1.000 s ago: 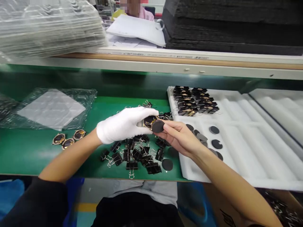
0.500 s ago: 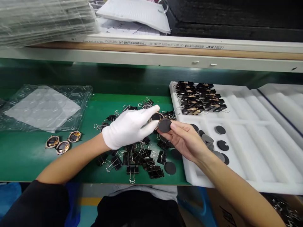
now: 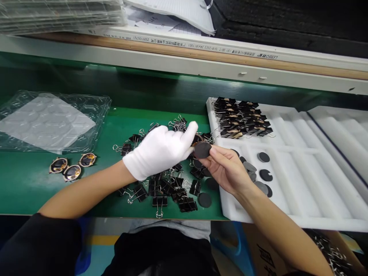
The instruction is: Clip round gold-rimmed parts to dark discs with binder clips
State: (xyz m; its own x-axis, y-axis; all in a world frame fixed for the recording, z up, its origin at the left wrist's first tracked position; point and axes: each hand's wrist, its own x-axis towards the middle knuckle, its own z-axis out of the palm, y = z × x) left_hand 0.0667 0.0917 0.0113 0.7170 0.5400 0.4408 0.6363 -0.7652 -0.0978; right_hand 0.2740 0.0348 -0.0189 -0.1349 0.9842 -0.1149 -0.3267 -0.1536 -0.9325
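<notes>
My left hand [image 3: 159, 151], in a white glove, is closed around a round gold-rimmed watch case [image 3: 197, 138], mostly hidden behind its fingers and a disc. Between the bare thumb and fingers of my right hand [image 3: 227, 165] is a flat black disc [image 3: 202, 150], held up against the watch case. Below both hands lies a loose pile of black binder clips [image 3: 166, 188] with wire handles. Another dark disc [image 3: 204, 200] rests on the green table beside them. Three similar watch cases [image 3: 72, 172] with dark faces lie left of my left forearm.
At right, a white foam tray [image 3: 304, 172] carries rows of clipped pieces [image 3: 241, 117] and several loose dark discs [image 3: 263, 157]. A clear plastic tray [image 3: 100, 122] with a white sheet [image 3: 47, 120] sits at left. A shelf edge [image 3: 172, 57] runs across the back.
The view has shifted slightly. The left index finger now points up more, and the disc in my right hand covers more of the watch case.
</notes>
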